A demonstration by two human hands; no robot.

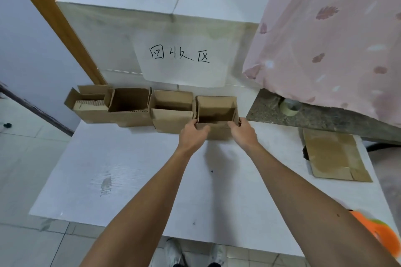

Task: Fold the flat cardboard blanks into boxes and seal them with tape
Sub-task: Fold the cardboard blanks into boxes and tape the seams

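A white foam-board table stands on a pale tiled floor. Behind it rise white blocks bearing a paper sign with handwritten characters. To the right, a pink cloth hangs over a stone ledge, where a tape roll sits. A flat blank lies on the table's right side.

4 boxes line the table's far edge, left to right. The rightmost box sits upright with its open top facing up, touching the other 3 boxes in the row.

Both arms reach straight forward. The left hand grips its near-left corner and the right hand its near-right corner, fingers curled round the cardboard.
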